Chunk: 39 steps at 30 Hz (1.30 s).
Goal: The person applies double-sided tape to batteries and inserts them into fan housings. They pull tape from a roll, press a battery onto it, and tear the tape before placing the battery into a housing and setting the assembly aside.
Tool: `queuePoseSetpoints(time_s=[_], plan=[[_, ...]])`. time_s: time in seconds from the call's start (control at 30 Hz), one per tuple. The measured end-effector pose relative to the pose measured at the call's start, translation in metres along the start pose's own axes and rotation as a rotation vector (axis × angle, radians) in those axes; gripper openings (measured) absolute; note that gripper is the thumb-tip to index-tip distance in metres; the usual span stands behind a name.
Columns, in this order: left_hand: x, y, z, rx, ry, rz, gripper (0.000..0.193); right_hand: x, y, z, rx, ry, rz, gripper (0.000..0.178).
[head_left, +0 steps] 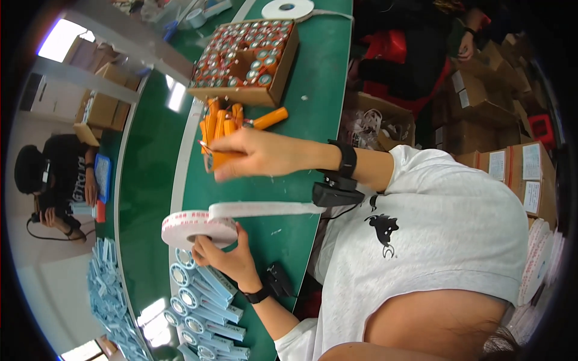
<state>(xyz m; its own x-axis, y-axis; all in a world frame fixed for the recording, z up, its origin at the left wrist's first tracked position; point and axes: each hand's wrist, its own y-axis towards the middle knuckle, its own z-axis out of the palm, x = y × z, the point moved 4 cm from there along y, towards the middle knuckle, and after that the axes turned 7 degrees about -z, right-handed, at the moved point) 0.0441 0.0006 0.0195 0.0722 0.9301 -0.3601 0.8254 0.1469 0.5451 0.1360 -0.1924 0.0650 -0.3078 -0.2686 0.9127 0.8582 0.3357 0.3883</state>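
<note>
I judge the step in hand as handling adhesive tape alongside the orange battery cells (220,123). My left hand (223,256) has its fingers closed around the tape roll (180,230), some at its core and the thumb at its rim, well apart from the cells. A pale tape strip (265,209) runs from the roll across the green surface (313,78) towards its near edge. My right hand (244,153) is over the lower end of the loose heap, thumb and fingers partly parted with orange between them; it is blurred, so I cannot tell whether they grip a cell. As I read it, the next move calls for a steady roll on the left, an untwisted strip and a light, sure pinch on the right. For moving, I find bare surface around the strip and to the right of the heap. The cardboard box (280,72) of cylindrical cells closes off the upper side, the light-blue ring-ended parts (217,286) crowd below the roll, and a black device (277,280) sits near the left wrist.
</note>
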Motion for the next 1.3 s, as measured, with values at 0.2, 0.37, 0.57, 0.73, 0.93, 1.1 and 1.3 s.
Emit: queuePoseSetpoints(time_s=[0.2,0.37,0.57,0.73,0.93,1.1,1.3], plan=[[-0.006,0.007,-0.006,-0.056,0.004,-0.085,0.060,-0.025,-0.029,0.029,0.082,-0.032,0.041,0.020],[0.016,0.011,-0.040,-0.156,-0.567,-0.536,0.063,-0.008,-0.042,0.031,0.155,0.091,0.065,0.020],[0.003,0.018,-0.041,-0.090,-0.613,-0.373,0.069,0.003,-0.061,-0.015,0.627,-0.274,0.234,0.015],[0.004,0.003,-0.021,-0.123,-0.332,-0.288,0.070,0.028,-0.042,-0.036,0.155,-0.411,0.156,0.023],[-0.012,0.002,-0.022,-0.029,-0.186,-0.192,0.066,0.043,-0.006,0.039,0.222,-0.294,-0.106,0.030],[-0.012,0.002,-0.020,-0.021,-0.049,-0.093,0.060,0.010,0.004,0.066,0.322,-0.258,0.029,0.027],[-0.030,0.009,-0.023,-0.073,-0.047,-0.082,0.054,-0.014,0.005,0.073,-0.156,0.407,-0.145,0.020]])
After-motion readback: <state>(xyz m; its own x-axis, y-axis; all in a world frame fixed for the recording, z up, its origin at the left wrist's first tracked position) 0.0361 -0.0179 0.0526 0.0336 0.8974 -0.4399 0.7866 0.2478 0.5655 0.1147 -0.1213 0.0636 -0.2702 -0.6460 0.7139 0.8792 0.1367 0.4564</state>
